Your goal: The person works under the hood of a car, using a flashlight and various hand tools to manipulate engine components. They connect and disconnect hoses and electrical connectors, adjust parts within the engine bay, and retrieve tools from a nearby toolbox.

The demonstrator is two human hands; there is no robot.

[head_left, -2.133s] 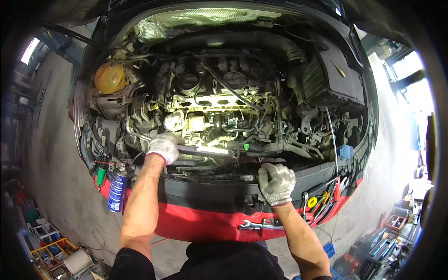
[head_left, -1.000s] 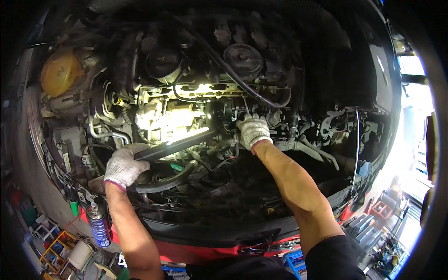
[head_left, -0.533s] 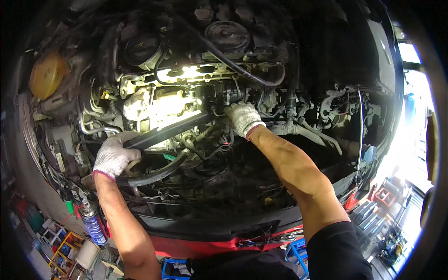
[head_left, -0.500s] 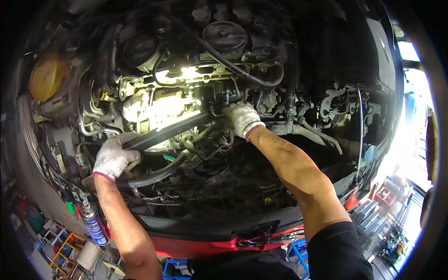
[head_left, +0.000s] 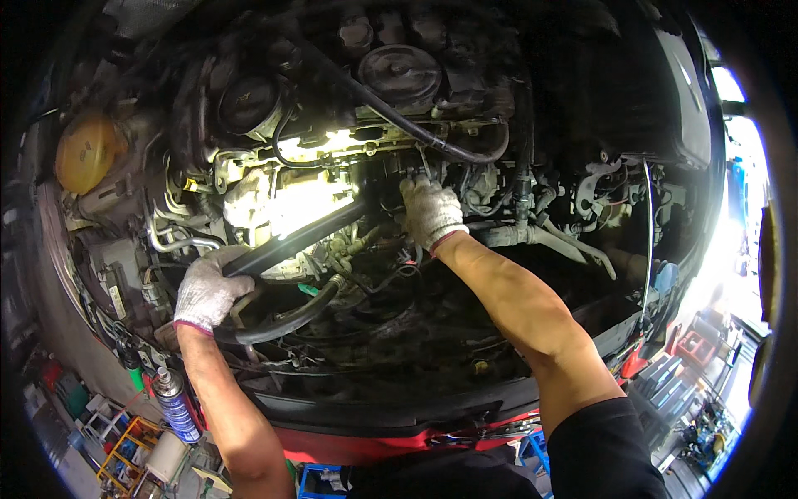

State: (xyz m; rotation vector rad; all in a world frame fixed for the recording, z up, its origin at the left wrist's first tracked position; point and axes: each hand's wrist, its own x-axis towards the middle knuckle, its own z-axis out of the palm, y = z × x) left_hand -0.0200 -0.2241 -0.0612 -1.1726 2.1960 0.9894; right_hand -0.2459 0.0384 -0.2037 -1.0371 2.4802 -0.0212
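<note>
My left hand (head_left: 212, 289), in a white knit glove with a red cuff, is closed round the near end of a long black bar-shaped work light (head_left: 295, 239). Strong light falls from its far side onto the metal engine parts (head_left: 303, 200). My right hand (head_left: 432, 212), gloved alike, reaches deep into the engine bay beside a dark rounded part. Its fingers are curled, and their tips are partly hidden among the fittings. A thin metal piece (head_left: 425, 160) shows just past them; whether the fingers grip it is unclear.
A black hose (head_left: 399, 121) arches over the engine beyond my right hand, near a round black cover (head_left: 401, 73). A yellowed reservoir (head_left: 86, 154) sits far left. Along the near side runs the red bumper (head_left: 357, 445). A spray can (head_left: 176, 406) stands at the lower left.
My right hand has shifted slightly, its fingers now reaching a little farther in. My left hand still holds the work light, which has tilted slightly. The whole view has moved a little.
</note>
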